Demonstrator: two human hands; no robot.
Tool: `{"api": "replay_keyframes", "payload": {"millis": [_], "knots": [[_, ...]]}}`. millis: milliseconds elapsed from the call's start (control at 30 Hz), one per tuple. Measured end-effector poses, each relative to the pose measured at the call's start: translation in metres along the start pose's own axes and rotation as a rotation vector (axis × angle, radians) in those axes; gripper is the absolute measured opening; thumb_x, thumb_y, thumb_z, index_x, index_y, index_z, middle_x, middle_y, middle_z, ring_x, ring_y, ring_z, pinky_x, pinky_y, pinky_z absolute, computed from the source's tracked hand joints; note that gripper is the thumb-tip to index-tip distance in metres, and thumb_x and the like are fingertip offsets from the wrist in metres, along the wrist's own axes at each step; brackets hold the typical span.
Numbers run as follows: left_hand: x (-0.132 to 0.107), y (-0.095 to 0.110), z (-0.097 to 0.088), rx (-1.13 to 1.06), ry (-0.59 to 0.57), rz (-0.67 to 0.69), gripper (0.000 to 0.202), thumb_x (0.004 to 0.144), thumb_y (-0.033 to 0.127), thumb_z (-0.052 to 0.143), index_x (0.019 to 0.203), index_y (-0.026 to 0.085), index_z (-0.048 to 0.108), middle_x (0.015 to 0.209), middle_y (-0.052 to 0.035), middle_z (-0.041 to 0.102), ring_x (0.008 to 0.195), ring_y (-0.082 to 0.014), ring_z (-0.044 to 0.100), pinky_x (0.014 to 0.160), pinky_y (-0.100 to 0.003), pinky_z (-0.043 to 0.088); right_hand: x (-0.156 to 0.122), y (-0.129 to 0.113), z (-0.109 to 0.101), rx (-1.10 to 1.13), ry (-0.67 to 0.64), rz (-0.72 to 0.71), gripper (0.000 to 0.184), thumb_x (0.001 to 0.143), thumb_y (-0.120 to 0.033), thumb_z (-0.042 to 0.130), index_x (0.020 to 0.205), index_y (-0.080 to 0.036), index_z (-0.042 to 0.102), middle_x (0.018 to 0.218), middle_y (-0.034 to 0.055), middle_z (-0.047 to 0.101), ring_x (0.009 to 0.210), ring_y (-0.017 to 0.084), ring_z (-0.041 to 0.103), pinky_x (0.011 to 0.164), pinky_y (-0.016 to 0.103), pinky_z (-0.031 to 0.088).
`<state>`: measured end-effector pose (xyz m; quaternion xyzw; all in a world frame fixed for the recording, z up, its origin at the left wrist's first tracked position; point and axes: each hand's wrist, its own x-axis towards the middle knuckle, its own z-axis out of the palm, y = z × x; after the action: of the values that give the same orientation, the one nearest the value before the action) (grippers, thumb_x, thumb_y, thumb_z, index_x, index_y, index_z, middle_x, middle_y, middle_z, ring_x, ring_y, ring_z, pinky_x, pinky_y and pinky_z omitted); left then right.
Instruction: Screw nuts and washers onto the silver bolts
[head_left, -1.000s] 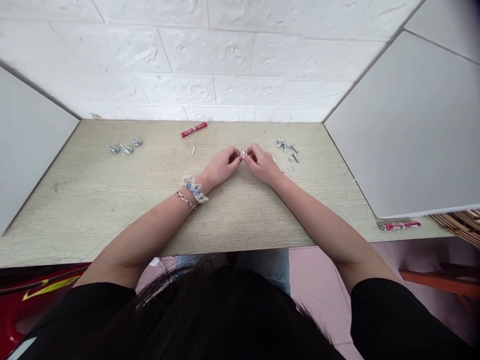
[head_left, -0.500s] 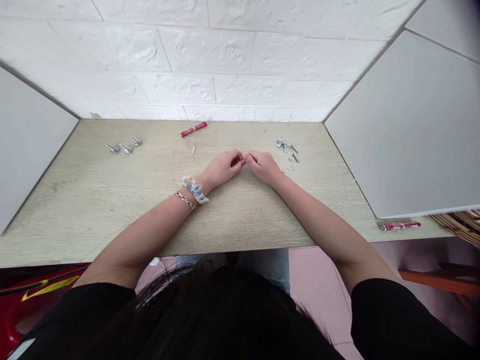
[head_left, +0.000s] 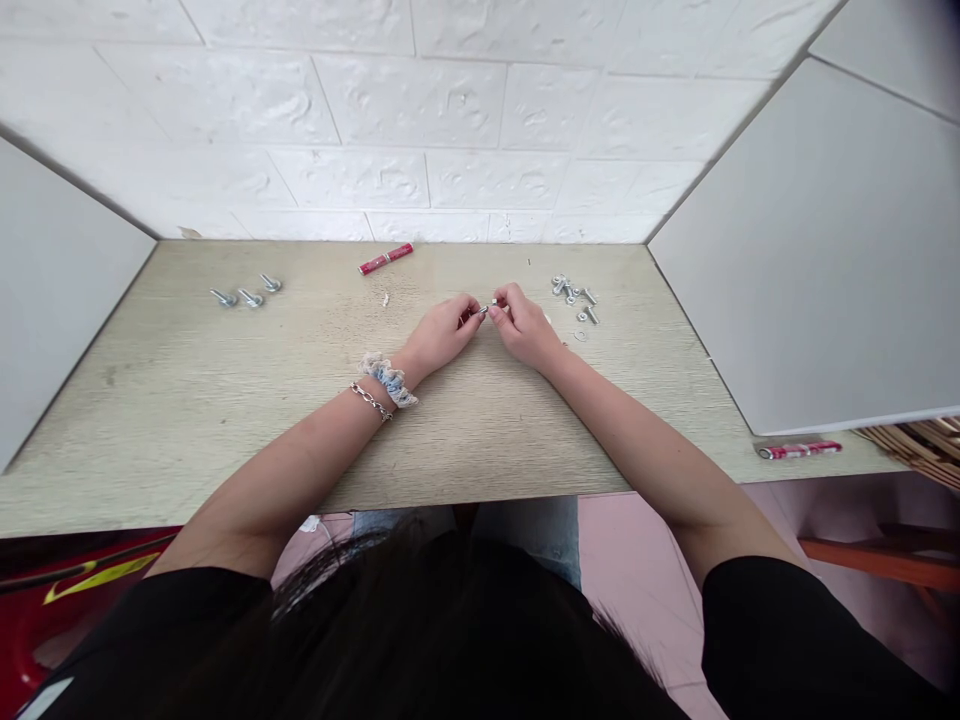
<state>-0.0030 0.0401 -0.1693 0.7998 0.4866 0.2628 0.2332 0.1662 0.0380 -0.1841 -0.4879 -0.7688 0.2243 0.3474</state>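
My left hand (head_left: 442, 334), a scrunchie and a chain bracelet on its wrist, pinches a small metal bolt (head_left: 484, 309) whose shank points toward my right hand. Fingers and thumb cover the rest of the bolt. Between the thumb and forefinger of my right hand (head_left: 526, 330) sits a tiny silvery nut (head_left: 494, 302), just off the bolt's tip. Both hands rest close together over the middle of the table. To the right of my right hand lies a loose group of bolts and nuts (head_left: 571, 290), with a thin ring (head_left: 580, 336) nearer me.
Three bolts with hardware on them (head_left: 250, 298) lie in a slanting row at the left. A red tube-shaped item (head_left: 386, 259) lies near the white brick wall (head_left: 465, 100). Another red item (head_left: 799, 451) is at the front right, by a wicker basket (head_left: 926, 447). Grey panels flank the table (head_left: 450, 450).
My right thumb and forefinger have spread and drawn slightly away from my left fingertips. The bolt's shank and the nut now show between the hands. The things on the table have stayed put.
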Motion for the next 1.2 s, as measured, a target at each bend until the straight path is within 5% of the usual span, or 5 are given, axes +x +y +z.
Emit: {"api": "replay_keyframes", "payload": {"millis": [300, 633, 1200], "knots": [[0.0, -0.002, 0.001, -0.006, 0.026, -0.034, 0.017, 0.089, 0.03, 0.04, 0.091, 0.018, 0.051, 0.079, -0.0027, 0.06, 0.071, -0.0156, 0.054, 0.068, -0.029, 0.04, 0.001, -0.003, 0.0, -0.041, 0.0, -0.011, 0.023, 0.088, -0.04, 0.04, 0.084, -0.019, 0.048, 0.08, 0.0039, 0.057, 0.071, 0.015, 0.049, 0.068, 0.028, 0.036], [0.0, 0.001, 0.0, -0.025, 0.074, -0.055, 0.013, 0.087, 0.027, 0.042, 0.09, 0.018, 0.051, 0.084, -0.0036, 0.062, 0.075, -0.0153, 0.054, 0.072, -0.029, 0.042, 0.004, 0.004, 0.005, -0.169, -0.008, -0.066, 0.009, 0.08, -0.023, 0.05, 0.083, -0.018, 0.056, 0.086, 0.0077, 0.061, 0.084, 0.021, 0.051, 0.078, 0.034, 0.038], [0.001, 0.001, 0.001, 0.006, 0.066, 0.001, 0.013, 0.086, 0.027, 0.046, 0.085, 0.017, 0.054, 0.087, -0.0042, 0.062, 0.078, -0.0149, 0.054, 0.074, -0.028, 0.043, 0.01, 0.014, 0.009, -0.186, -0.044, -0.078, 0.017, 0.083, -0.015, 0.045, 0.078, -0.016, 0.061, 0.089, 0.0092, 0.059, 0.088, 0.021, 0.05, 0.085, 0.036, 0.038]]}}
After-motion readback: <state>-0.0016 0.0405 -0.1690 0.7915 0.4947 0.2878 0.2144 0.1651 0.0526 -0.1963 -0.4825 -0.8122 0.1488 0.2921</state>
